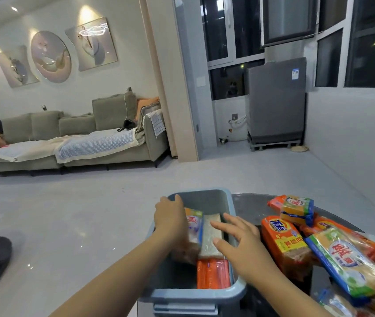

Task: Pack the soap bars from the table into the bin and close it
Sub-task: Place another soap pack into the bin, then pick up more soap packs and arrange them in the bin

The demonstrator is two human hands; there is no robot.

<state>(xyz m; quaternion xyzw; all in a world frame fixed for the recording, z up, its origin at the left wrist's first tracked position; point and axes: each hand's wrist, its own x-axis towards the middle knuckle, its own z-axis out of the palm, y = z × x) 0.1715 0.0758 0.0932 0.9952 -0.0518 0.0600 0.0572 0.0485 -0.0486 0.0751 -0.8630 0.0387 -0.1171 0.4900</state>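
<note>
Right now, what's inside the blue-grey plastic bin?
The blue-grey plastic bin holds an orange-wrapped soap bar, a pale one and a white-blue one. The left hand covers what lies below it.

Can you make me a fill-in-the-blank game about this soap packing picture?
1. The left hand reaches into the blue ____.
2. The orange bar by the bin says ____.
3. The right hand is ____, holding nothing.
4. The bin has no ____ on it yet.

Missing words: bin; Tide; open; lid
</note>
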